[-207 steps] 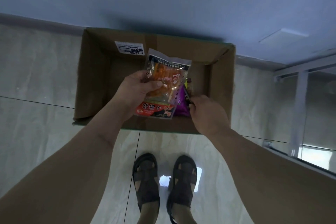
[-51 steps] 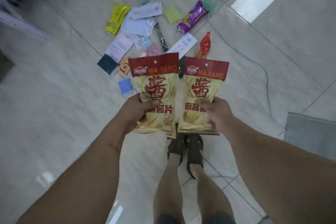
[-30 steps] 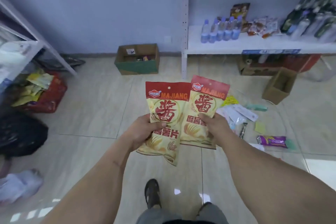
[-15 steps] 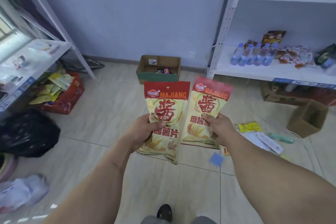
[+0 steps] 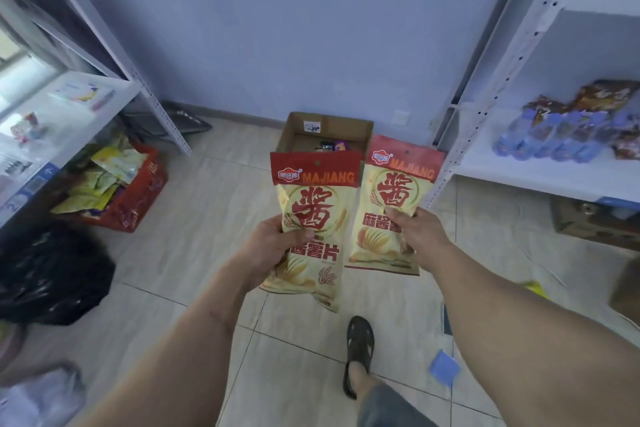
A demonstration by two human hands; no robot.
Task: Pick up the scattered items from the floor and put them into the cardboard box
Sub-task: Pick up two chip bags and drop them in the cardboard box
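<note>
My left hand [image 5: 273, 246] grips a red and yellow chip bag [image 5: 313, 208] by its lower left side. My right hand [image 5: 415, 232] holds a second, matching chip bag [image 5: 394, 198] by its right side. Both bags are upright in front of me, side by side. Beyond them the open cardboard box [image 5: 325, 128] stands on the floor against the blue wall, with a few packets inside. The bags hide the box's near wall.
A white shelf rack [image 5: 519, 55] with bottles and snacks stands right. Another rack [image 5: 69, 87] is left, with a red basket [image 5: 135, 194] of packets and a black bag [image 5: 48, 274] below. A blue square item [image 5: 444, 371] lies on the tiles near my foot [image 5: 360, 343].
I have walked closer to the cardboard box, which now looks larger and sits just behind the bags. Both hands keep their hold on the chip bags.
</note>
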